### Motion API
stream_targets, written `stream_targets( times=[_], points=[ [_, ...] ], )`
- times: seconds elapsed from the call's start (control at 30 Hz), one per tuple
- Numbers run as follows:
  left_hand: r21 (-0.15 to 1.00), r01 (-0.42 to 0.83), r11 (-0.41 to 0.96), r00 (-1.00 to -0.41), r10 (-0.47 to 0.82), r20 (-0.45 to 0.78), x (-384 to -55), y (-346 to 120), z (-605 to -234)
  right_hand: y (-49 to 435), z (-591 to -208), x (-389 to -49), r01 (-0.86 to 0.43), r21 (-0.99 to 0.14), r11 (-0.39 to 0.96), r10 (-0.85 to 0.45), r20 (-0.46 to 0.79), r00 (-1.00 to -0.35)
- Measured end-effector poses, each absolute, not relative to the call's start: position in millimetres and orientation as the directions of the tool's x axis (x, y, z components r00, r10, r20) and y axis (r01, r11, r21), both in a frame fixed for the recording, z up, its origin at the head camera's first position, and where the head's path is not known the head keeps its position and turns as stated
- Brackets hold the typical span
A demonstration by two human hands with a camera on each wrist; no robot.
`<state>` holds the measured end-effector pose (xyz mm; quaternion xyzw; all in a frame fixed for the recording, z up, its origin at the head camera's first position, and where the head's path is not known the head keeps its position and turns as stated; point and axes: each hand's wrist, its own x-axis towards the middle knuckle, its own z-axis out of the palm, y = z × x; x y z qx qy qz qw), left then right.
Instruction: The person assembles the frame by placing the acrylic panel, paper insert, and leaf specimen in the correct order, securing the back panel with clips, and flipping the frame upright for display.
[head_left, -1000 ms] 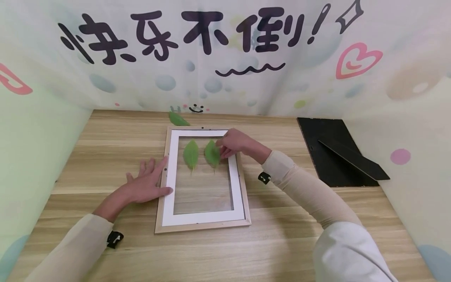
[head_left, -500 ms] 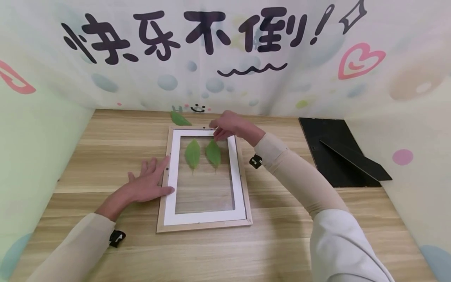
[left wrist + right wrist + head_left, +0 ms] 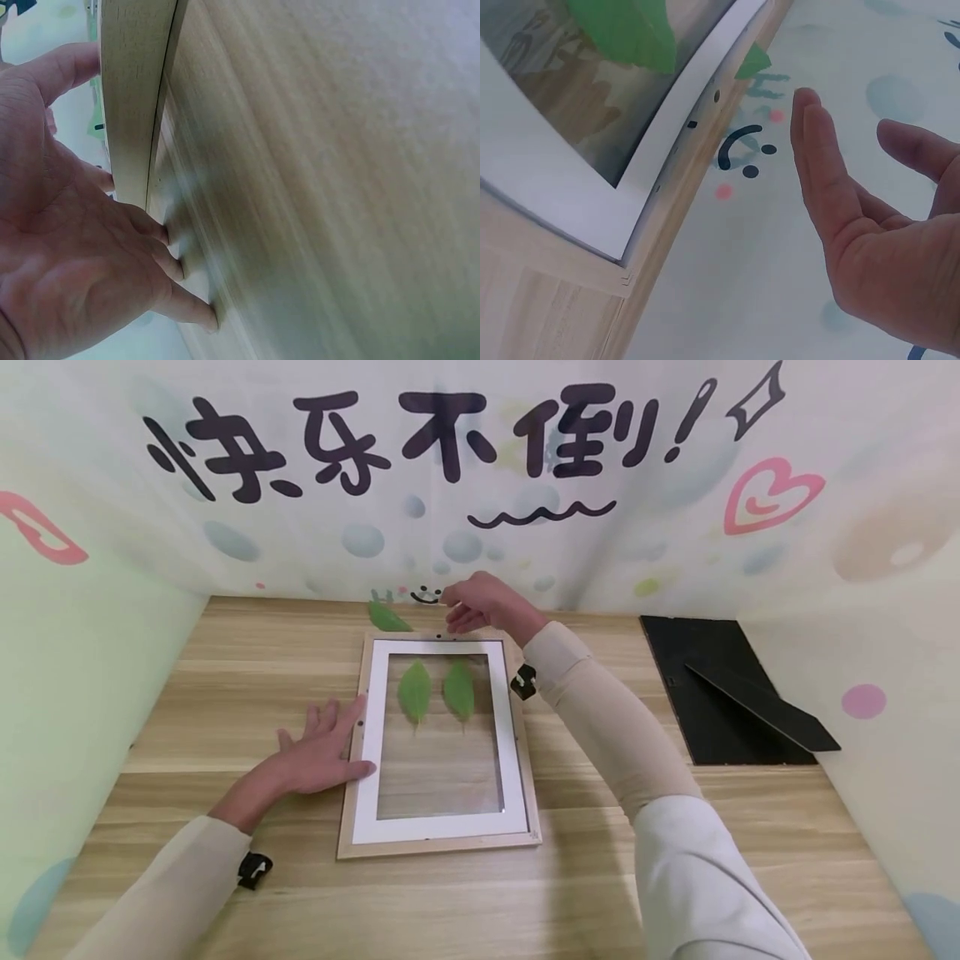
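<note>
A light wooden picture frame point(image 3: 438, 844) lies on the table, with a white mat point(image 3: 369, 814) round a clear pane. Two green leaves, a left leaf point(image 3: 414, 691) and a right leaf point(image 3: 459, 691), lie side by side on the pane's upper half. My left hand point(image 3: 315, 758) steadies the frame's left side, thumb over the edge and fingers spread; its fingertips touch the table in the left wrist view. Past the frame's far edge hovers my right hand point(image 3: 480, 602), fingers loosely bent around nothing. A third leaf point(image 3: 386, 617) lies just behind the frame.
At the right, a black backing board point(image 3: 731, 727) with its stand strut point(image 3: 765, 706) sticking out lies against the side wall. A printed cloth wall point(image 3: 315, 552) rises directly behind the table's far edge.
My right hand has left the right leaf and moved up and back beyond the frame's far edge. The left hand has kept its place on the frame.
</note>
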<state>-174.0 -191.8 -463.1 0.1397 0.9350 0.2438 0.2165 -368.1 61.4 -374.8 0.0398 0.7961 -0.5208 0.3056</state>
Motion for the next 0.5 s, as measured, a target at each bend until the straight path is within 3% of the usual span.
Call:
stream_targets(
  times=[0.5],
  points=[
    [0.519, 0.161, 0.84, -0.87, 0.369, -0.327, -173.4, -192.4, -462.5, 44.6, -392.9, -386.2, 0.41, -0.853, 0.322, -0.267, -0.498, -0.825]
  ],
)
